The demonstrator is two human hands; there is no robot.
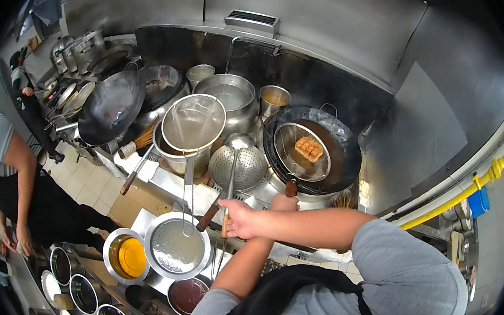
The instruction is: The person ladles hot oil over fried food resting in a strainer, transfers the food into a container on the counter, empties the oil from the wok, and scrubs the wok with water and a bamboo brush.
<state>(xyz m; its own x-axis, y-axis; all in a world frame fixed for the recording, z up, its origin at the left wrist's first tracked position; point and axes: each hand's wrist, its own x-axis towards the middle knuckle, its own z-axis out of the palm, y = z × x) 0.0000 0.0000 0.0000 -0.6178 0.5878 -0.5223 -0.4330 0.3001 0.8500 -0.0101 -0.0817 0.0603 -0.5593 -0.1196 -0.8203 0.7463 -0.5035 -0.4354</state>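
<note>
My forearms are crossed. My left hand (284,202) is closed around the wooden handle of a round mesh strainer (287,146). In the strainer lies a golden-brown fried piece with a scored top (309,149), over a dark wok (346,156) with brownish oil. My right hand (240,219), reaching across to the left, grips the wooden handle of a steel ladle (239,141). The ladle's bowl overlaps the far edge of a perforated skimmer (238,169). The skimmer's brown handle (208,218) lies just left of my right hand.
A fine sieve (193,122) sits over a pot. Behind are a steel pot (227,91) and another wok (112,106). A bowl of yellow oil (131,256), a bowl of cloudy liquid (178,244) and several sauce containers stand front left. A co-worker (13,170) stands left.
</note>
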